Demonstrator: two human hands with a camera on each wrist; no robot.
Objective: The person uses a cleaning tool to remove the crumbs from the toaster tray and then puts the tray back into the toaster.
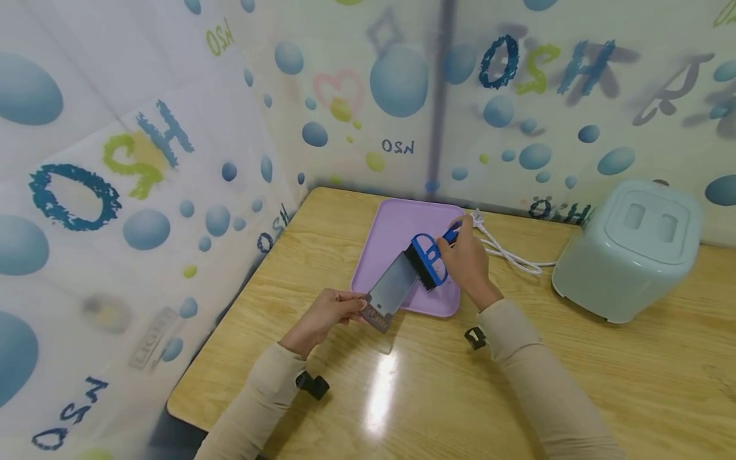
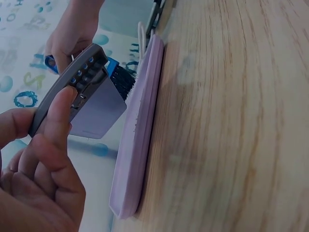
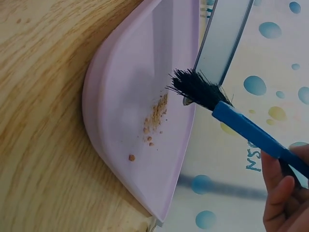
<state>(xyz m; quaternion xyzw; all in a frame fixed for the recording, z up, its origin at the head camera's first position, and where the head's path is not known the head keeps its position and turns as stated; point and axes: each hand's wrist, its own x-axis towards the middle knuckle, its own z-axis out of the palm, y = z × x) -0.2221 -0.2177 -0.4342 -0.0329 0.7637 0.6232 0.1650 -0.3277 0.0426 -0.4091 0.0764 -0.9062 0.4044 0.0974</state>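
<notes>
A thin grey tray (image 1: pixel 395 281) is held at a slant above the purple tray (image 1: pixel 385 230), its dark end piece being pinched between the thumb and fingers of the left hand (image 1: pixel 328 316). The panel looks light and stiff, probably of sheet metal, so little sagging should be expected; its smooth face may be slippery and its edges thin. The thicker, dark end is judged the best place for taking hold, since the flat face is then left free.

At the far end of the panel, the black bristles of a blue brush (image 3: pixel 251 129) are held; whether they are touching the panel cannot be told for certain. The brush is gripped by its handle in the right hand (image 1: pixel 468 259). It should be light, with a firm body and bristles that bend.

On the purple tray, brown crumbs (image 3: pixel 158 113) are scattered in a loose patch; they look dry and easily spilled. The purple tray is set flat on the tabletop (image 1: pixel 437 383). To its right a pale green toaster (image 1: pixel 623 255) is placed, with a white cord (image 1: pixel 506 254) looped between them. Behind, the walls are covered with bubble-patterned sheeting (image 1: pixel 399 80).
</notes>
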